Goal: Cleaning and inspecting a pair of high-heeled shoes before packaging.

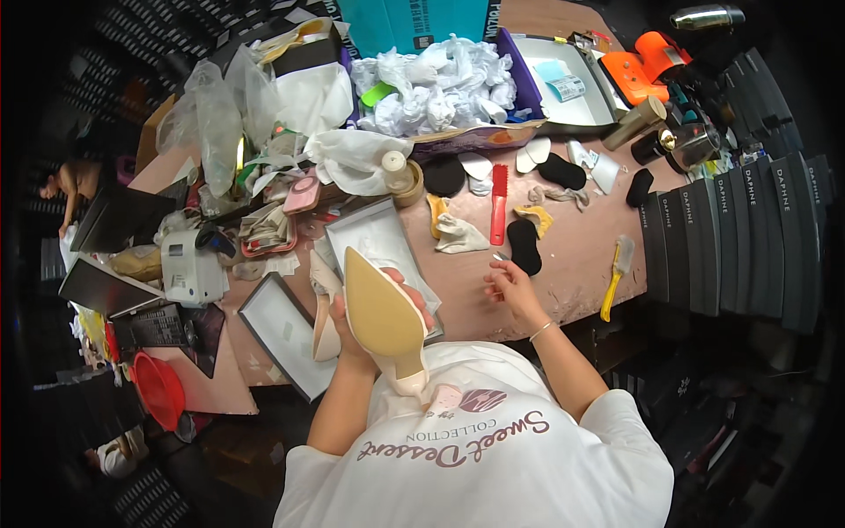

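My left hand (353,336) is closed around a pale high-heeled shoe (385,308). Its tan pointed sole faces up, and the heel hangs toward my shirt. Just left of that hand, a matching shoe (324,308) rests by the open shoebox parts. Over the table's near edge hovers my right hand (510,289), its fingers loosely bent and apart, with no held thing visible. A tiny pale item (500,257) shows by its fingertips, close to a black oval pad (524,246). Behind the held shoe lies a grey box (378,231) with white lining; a second box part (286,334) sits left.
A red brush (499,204), cloths (462,235) and a yellow-handled brush (609,295) lie on the table. A purple box (519,55) of crumpled paper stands behind. Dark shoeboxes (739,238) line the right; a white machine (192,268) and clutter crowd the left.
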`<state>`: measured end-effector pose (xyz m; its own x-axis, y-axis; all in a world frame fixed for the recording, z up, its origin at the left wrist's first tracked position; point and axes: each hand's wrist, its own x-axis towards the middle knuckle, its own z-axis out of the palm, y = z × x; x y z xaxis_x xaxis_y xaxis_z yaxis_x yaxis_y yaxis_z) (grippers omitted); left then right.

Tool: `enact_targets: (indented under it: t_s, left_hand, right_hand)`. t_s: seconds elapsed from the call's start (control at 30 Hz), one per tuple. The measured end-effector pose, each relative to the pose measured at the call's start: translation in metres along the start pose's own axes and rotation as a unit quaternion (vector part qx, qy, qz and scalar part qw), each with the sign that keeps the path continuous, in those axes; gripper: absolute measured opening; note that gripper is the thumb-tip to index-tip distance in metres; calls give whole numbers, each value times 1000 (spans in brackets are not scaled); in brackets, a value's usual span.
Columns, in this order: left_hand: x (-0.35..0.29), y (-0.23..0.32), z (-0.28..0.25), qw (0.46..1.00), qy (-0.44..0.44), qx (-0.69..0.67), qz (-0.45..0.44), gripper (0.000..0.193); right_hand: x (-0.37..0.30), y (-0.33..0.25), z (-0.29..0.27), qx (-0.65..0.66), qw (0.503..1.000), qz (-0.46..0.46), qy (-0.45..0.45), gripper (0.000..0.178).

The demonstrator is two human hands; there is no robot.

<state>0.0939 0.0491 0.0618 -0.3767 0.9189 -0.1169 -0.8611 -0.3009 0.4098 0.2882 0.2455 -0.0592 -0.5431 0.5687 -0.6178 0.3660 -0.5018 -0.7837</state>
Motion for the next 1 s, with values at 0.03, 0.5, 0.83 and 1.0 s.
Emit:
enact_targets:
  t_s: [0.03, 0.5, 0.83, 1.0]
  left_hand:
    - [1, 1, -3, 1000, -2, 12, 0, 86]
    - [24, 3, -5, 996, 72, 44, 3, 84]
    - [24, -2, 2, 996, 58, 55, -41, 84]
    - [15, -4, 30, 990, 88, 88, -63, 82]
  right_hand:
    - [7, -2, -1, 24, 999, 11, 18, 29]
    - [96, -52, 69, -482, 792, -367, 79, 43]
    - [34, -89, 30, 272, 909, -59, -311, 20]
    - [-2, -99, 42, 380, 841, -53, -381, 18]
